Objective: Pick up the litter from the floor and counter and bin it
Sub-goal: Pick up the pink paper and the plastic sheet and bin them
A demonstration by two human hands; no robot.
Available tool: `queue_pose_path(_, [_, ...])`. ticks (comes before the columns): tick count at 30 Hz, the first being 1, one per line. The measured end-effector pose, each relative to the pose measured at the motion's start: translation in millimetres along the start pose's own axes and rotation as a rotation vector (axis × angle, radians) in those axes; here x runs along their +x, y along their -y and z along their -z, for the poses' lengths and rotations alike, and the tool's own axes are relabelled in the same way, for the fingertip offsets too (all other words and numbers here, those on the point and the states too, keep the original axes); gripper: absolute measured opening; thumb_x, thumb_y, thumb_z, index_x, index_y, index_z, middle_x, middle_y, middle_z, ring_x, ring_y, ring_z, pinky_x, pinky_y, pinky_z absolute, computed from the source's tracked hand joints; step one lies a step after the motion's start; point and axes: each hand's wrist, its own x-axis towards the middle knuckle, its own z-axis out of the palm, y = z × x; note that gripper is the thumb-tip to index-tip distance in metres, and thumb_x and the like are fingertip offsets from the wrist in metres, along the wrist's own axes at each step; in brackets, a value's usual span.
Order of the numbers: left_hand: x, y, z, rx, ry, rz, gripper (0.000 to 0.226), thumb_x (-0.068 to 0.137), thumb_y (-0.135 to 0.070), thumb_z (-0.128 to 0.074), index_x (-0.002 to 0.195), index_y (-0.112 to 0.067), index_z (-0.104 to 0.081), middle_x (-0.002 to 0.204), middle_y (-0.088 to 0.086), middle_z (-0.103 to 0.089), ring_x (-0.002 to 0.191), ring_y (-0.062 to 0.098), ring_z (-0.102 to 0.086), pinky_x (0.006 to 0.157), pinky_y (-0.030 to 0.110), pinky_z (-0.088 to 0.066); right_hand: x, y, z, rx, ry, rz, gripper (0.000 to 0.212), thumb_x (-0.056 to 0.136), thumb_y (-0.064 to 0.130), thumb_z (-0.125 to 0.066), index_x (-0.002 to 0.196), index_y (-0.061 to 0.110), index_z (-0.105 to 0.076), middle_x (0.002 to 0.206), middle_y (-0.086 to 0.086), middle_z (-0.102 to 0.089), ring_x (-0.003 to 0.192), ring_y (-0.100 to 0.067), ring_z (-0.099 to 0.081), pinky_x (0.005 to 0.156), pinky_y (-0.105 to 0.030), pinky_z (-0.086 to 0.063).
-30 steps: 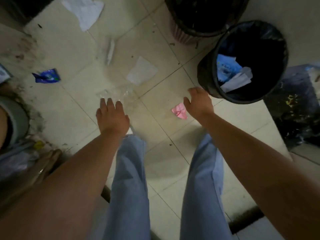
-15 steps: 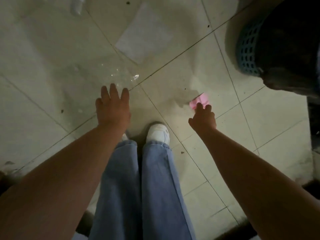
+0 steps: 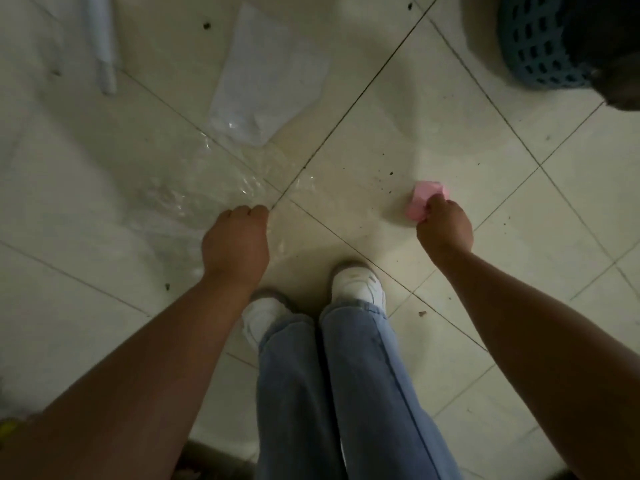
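A crumpled pink paper (image 3: 424,200) lies on the tiled floor, and my right hand (image 3: 445,228) pinches its near edge with curled fingers. A clear plastic wrapper (image 3: 194,188) is spread flat on the tiles left of centre. My left hand (image 3: 237,245) has its fingers curled down onto the wrapper's near edge; the fingertips are hidden under the knuckles. A white paper sheet (image 3: 266,77) lies further out. The blue mesh bin (image 3: 540,43) with a black liner stands at the top right corner.
A thin white stick-like wrapper (image 3: 104,50) lies at the top left. My two white shoes (image 3: 360,284) and jeans legs fill the bottom centre. Dark specks of dirt dot the tiles near the pink paper.
I have bent lower, so the floor looks closer. My right hand reached the pink paper and closed on it. My left hand's fingers curled down onto the clear wrapper.
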Motion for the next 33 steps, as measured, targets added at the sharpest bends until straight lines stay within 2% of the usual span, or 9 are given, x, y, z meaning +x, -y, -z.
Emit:
queue_pose_path(6, [-63, -4, 69, -0.180, -0.082, 0.056, 0.046, 0.087, 0.009, -0.045, 0.129, -0.007, -0.057, 0.117, 0.025, -0.062, 0.106, 0.039, -0.059, 0.080, 0.043, -0.050, -73, 27, 55, 0.146, 0.133, 0.138, 0.025, 0.087, 0.003, -0.043, 0.106, 0.000, -0.059, 0.105, -0.022, -0.066, 0.095, -0.036, -0.062, 0.070, -0.031, -0.045])
queue_pose_path(11, [-125, -15, 165, -0.233, -0.162, 0.023, 0.044, 0.088, 0.010, -0.044, 0.127, -0.006, -0.059, 0.120, 0.024, -0.062, 0.107, 0.038, -0.060, 0.083, 0.040, -0.050, -134, 46, 155, 0.305, 0.146, 0.315, 0.025, 0.090, 0.008, -0.046, 0.107, 0.002, -0.063, 0.111, -0.020, -0.067, 0.099, -0.036, -0.062, 0.085, -0.036, -0.051])
queue_pose_path(15, [-167, -34, 240, -0.246, -0.339, -0.206, 0.041, 0.072, 0.023, -0.056, 0.105, 0.003, -0.071, 0.097, 0.029, -0.071, 0.082, 0.042, -0.070, 0.066, 0.041, -0.058, -169, 43, 241, 0.428, 0.051, 0.356, 0.022, 0.091, 0.008, -0.048, 0.103, -0.001, -0.064, 0.109, -0.022, -0.067, 0.099, -0.035, -0.060, 0.075, -0.025, -0.040])
queue_pose_path(18, [-189, -58, 287, -0.166, -0.401, -0.370, 0.037, 0.055, 0.019, -0.059, 0.084, 0.003, -0.076, 0.073, 0.022, -0.074, 0.058, 0.033, -0.072, 0.045, 0.037, -0.058, -186, 26, 303, 0.525, -0.047, 0.299, 0.021, 0.090, 0.007, -0.049, 0.103, -0.001, -0.063, 0.106, -0.023, -0.066, 0.098, -0.035, -0.059, 0.069, -0.021, -0.033])
queue_pose_path(21, [-206, -88, 325, -0.122, -0.459, -0.575, 0.038, 0.065, 0.005, -0.043, 0.081, 0.000, -0.077, 0.073, 0.018, -0.075, 0.059, 0.028, -0.073, 0.043, 0.033, -0.060, -200, -2, 357, 0.608, -0.132, 0.256, 0.019, 0.088, 0.006, -0.053, 0.101, -0.003, -0.063, 0.100, -0.026, -0.067, 0.096, -0.037, -0.060, 0.059, -0.023, -0.024])
queue_pose_path(24, [-220, -128, 355, -0.151, -0.509, -0.758, 0.041, 0.068, -0.006, -0.038, 0.078, 0.001, -0.077, 0.073, 0.018, -0.075, 0.076, 0.018, -0.061, 0.045, 0.027, -0.058, -212, -43, 410, 0.674, -0.214, 0.195, 0.018, 0.087, 0.006, -0.056, 0.100, -0.004, -0.064, 0.100, -0.028, -0.067, 0.097, -0.038, -0.060, 0.073, -0.029, -0.034])
queue_pose_path(26, [-224, -164, 376, -0.216, -0.530, -0.846, 0.039, 0.071, -0.008, -0.040, 0.076, 0.003, -0.077, 0.073, 0.021, -0.075, 0.081, 0.018, -0.048, 0.062, 0.027, -0.052, -213, -77, 441, 0.693, -0.247, 0.135, 0.020, 0.088, 0.008, -0.055, 0.104, -0.001, -0.063, 0.103, -0.025, -0.067, 0.098, -0.038, -0.059, 0.084, -0.032, -0.041])
queue_pose_path(30, [-209, -245, 406, -0.185, -0.557, -0.919, 0.038, 0.070, -0.006, -0.042, 0.077, 0.004, -0.077, 0.076, 0.023, -0.076, 0.074, 0.027, -0.070, 0.052, 0.031, -0.059, -195, -141, 477, 0.766, -0.293, 0.039, 0.019, 0.090, 0.011, -0.054, 0.104, 0.001, -0.063, 0.101, -0.024, -0.067, 0.082, -0.025, -0.052, 0.073, -0.029, -0.038])
queue_pose_path(33, [-179, -309, 410, -0.187, -0.518, -0.895, 0.039, 0.069, -0.003, -0.040, 0.078, 0.006, -0.077, 0.077, 0.023, -0.075, 0.070, 0.028, -0.073, 0.068, 0.029, -0.057, -166, -174, 488, 0.814, -0.299, -0.028, 0.017, 0.090, 0.011, -0.055, 0.099, -0.001, -0.063, 0.096, -0.024, -0.067, 0.079, -0.025, -0.053, 0.072, -0.028, -0.037])
